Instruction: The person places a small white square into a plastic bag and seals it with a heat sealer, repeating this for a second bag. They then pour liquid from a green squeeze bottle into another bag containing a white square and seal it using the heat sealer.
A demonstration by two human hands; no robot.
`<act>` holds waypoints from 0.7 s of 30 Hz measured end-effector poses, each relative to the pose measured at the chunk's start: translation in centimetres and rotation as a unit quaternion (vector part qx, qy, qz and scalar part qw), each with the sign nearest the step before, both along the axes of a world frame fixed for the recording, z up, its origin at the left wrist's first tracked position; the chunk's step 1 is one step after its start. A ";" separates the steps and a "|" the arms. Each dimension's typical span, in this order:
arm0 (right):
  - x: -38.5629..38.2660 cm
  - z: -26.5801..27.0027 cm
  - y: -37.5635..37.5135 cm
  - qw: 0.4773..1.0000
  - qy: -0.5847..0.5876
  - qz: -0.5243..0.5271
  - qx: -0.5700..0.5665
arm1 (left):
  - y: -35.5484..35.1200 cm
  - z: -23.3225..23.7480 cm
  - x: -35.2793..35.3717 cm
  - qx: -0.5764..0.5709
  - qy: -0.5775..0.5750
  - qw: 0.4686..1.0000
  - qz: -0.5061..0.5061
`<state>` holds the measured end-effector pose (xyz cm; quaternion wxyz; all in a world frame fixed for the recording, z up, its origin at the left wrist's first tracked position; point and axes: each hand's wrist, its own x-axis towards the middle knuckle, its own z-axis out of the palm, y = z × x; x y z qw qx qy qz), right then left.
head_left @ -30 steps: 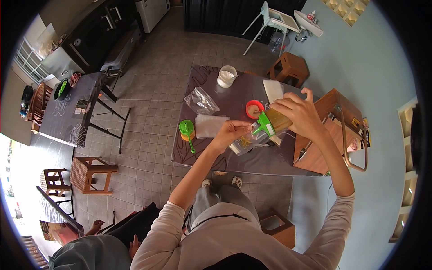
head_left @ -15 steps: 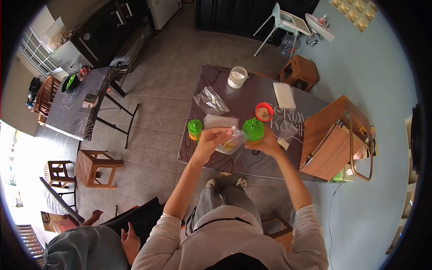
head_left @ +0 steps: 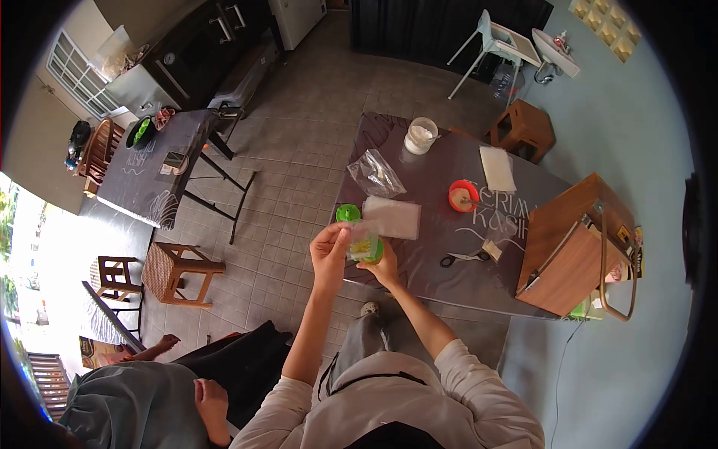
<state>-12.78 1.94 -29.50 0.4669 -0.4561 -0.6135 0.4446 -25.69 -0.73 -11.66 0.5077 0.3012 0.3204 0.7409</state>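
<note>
A small clear plastic bag (head_left: 362, 241) with something yellow-green in it is pinched in my left hand (head_left: 329, 251), above the near left edge of the table. My right hand (head_left: 384, 266) is wrapped round a green-topped bottle (head_left: 373, 253), tilted and partly behind the bag. A second green-lidded bottle (head_left: 348, 214) stands just beyond my left hand. Beside it lies a stack of white sheets (head_left: 395, 218), and past that a crumpled clear bag (head_left: 376, 173). Farther right is a red bowl (head_left: 463, 196) with pale brown contents and a spoon.
On the dark table (head_left: 441, 280) are scissors (head_left: 465, 257), a jar of white powder (head_left: 420, 138), white sheets (head_left: 496, 169) and a wooden box (head_left: 572, 251). A co-worker (head_left: 142, 404) sits at lower left. Stools (head_left: 176, 273) stand beyond the person.
My right hand has brought the green-topped bottle left and nearer me, tilting it behind the bag. My left hand still holds the bag. The view has shifted, and the scissors now show fully.
</note>
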 end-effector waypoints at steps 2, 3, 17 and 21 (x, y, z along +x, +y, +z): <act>1.2 0.0 -0.4 0.996 -0.090 0.019 -0.017 | 0.3 0.0 0.4 0.006 0.005 1.000 -0.018; 2.2 0.1 -0.6 0.996 -0.090 0.015 -0.014 | 0.5 0.1 0.6 0.011 0.011 0.999 -0.031; 11.8 25.4 1.2 0.949 -0.149 -0.091 0.264 | 4.1 4.1 9.4 0.063 0.027 0.979 -0.192; 14.1 26.9 1.0 0.933 -0.176 -0.102 0.298 | 4.9 4.8 10.5 0.108 0.210 0.955 -0.182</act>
